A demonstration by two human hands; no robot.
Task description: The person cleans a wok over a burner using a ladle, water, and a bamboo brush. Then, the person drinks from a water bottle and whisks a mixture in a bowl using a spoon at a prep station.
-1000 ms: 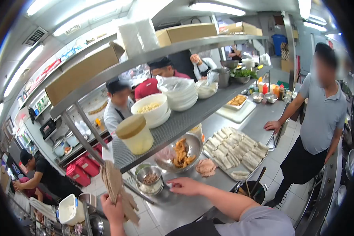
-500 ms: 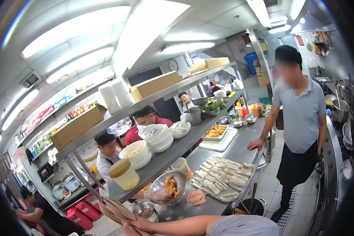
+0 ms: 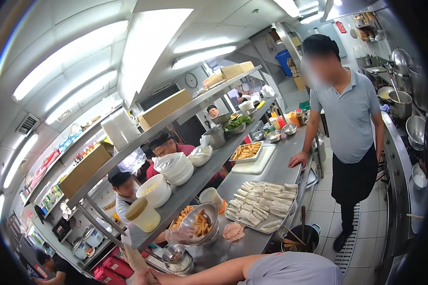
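At the bottom edge of the head view, my left hand point(image 3: 140, 276) is closed on a light brown cloth point(image 3: 134, 257) that hangs beside the shelf's corner post. My right hand point(image 3: 155, 277) reaches across and meets it, its fingers closed at the cloth's lower part; the cropped edge hides some of both hands. Just right of them are small metal bowls point(image 3: 174, 254), one with chopped brown food. Behind these stands a large tilted metal bowl point(image 3: 211, 214) of orange-brown pieces, with a co-worker's plastic-gloved hand at its left side. A flat pink piece point(image 3: 233, 232) lies on the counter.
A tray point(image 3: 296, 202) of pale rolls lies on the steel counter point(image 3: 285, 161). The raised shelf point(image 3: 195, 183) holds tubs and stacked bowls. A co-worker point(image 3: 349, 114) stands at right, one hand on the counter. A pot point(image 3: 314, 233) with utensils stands below the tray.
My right hand has left the counter beside the small bowls and joined my left hand at the cloth. Both hands and the cloth now sit lower in view; the view has tilted up and right.
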